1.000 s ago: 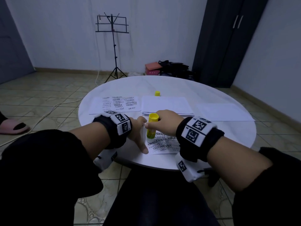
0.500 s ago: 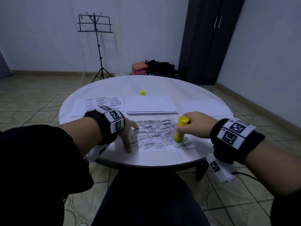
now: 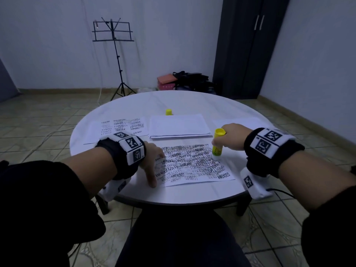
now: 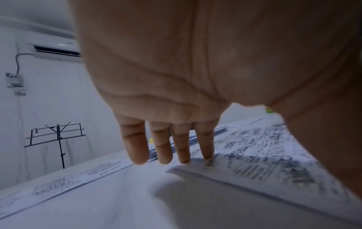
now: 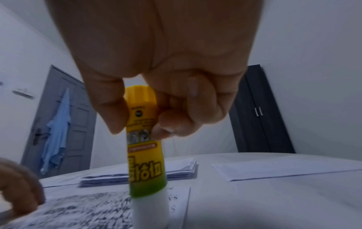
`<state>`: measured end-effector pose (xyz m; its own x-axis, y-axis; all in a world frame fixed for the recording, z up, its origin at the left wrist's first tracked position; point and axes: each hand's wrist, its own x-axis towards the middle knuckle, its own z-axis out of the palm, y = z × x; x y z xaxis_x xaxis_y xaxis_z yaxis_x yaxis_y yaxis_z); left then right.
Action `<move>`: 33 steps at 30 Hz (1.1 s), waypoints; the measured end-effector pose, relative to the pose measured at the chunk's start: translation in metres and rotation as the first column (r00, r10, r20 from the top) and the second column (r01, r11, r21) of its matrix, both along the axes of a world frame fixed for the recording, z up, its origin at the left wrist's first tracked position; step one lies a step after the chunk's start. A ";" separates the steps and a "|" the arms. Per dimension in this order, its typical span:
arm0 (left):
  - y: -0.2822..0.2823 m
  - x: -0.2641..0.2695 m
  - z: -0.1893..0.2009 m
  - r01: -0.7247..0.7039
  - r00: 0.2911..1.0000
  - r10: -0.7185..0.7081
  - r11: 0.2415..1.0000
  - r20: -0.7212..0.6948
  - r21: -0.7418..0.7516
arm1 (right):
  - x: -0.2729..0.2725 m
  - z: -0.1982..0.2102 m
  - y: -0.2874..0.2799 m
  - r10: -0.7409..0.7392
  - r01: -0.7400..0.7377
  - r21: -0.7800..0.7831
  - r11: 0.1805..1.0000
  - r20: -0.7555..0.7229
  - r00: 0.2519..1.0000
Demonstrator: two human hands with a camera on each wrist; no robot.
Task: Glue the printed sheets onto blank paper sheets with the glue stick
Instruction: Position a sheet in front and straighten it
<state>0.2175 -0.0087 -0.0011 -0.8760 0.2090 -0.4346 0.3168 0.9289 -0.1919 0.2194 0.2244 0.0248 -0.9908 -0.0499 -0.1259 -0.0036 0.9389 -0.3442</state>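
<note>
A printed sheet (image 3: 192, 162) (image 4: 264, 162) (image 5: 78, 209) covered in dense black text lies at the table's near edge. My right hand (image 3: 229, 136) (image 5: 156, 93) grips a yellow-green glue stick (image 3: 218, 144) (image 5: 144, 148), upright, its white glue end down on the sheet's far right corner. My left hand (image 3: 152, 160) (image 4: 166, 139) presses straight fingers (image 4: 204, 147) on the sheet's left edge. A stack of blank sheets (image 3: 178, 126) (image 5: 176, 172) lies behind it. Another printed sheet (image 3: 117, 129) (image 4: 78, 178) lies at the left.
The round white table (image 3: 173, 101) carries the glue stick's yellow cap (image 3: 169, 112) behind the blank stack and a single white sheet (image 3: 240, 122) (image 5: 284, 168) at the right. A music stand (image 3: 113, 35), bags and a dark wardrobe (image 3: 248, 45) stand beyond.
My right hand has drawn the glue stick from the sheet's left side across to its right, then up to the far right corner. The left hand stays pressing the left edge.
</note>
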 end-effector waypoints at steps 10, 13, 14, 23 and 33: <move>0.003 -0.001 0.003 -0.042 0.999 0.041 0.999 0.027 0.033 | 0.040 0.009 0.042 -0.023 0.058 -0.247 0.967 0.139 0.990; 0.004 -0.005 0.001 -0.070 0.998 0.070 0.996 -0.002 0.052 | 0.029 -0.002 0.052 -0.128 0.169 -0.391 0.905 0.130 0.983; 0.004 -0.005 0.001 -0.073 0.997 0.074 0.996 -0.015 0.047 | 0.023 -0.008 0.054 -0.157 0.210 -0.434 0.876 0.155 0.975; 0.026 -0.029 0.009 -0.101 0.994 0.102 0.995 -0.049 0.020 | -0.020 -0.017 0.046 -0.222 0.247 -0.301 0.921 0.118 0.968; 0.105 -0.092 0.026 0.031 0.997 -0.023 0.992 -0.068 0.120 | -0.052 -0.018 0.065 -0.005 0.043 -0.154 0.987 0.239 0.971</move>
